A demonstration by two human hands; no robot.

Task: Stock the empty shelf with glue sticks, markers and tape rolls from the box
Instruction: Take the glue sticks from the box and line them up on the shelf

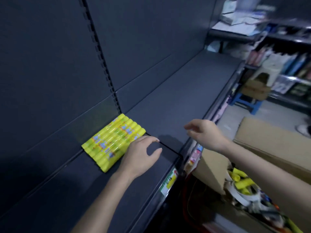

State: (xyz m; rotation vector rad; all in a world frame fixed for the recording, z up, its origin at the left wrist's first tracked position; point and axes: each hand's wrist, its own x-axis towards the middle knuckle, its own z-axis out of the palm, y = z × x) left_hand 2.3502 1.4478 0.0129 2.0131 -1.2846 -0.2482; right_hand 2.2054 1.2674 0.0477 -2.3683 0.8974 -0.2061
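Closest to the lens, a bare left forearm point(104, 190) rises from the bottom edge toward the middle of the frame. Left of centre, a flat shrink-wrapped pack of bright yellow glue sticks point(113, 142) lies on the dark grey metal shelf point(185, 91), close to the back panel. The left hand point(141, 154) is just right of it, holding nothing, thumb spread, relaxed fingers at the pack's near corner; blur hides whether they touch it. Right of centre the right hand point(204, 133) hovers over the shelf's front edge, fingers loose and empty. At lower right the brown cardboard box point(217, 165) stands below the shelf, with more yellow sticks and what may be white tape rolls inside. A nudge at one corner would likely swing the pack askew and waste shelf room. The right arm crosses above the box, so a hasty reach down could catch a flap.
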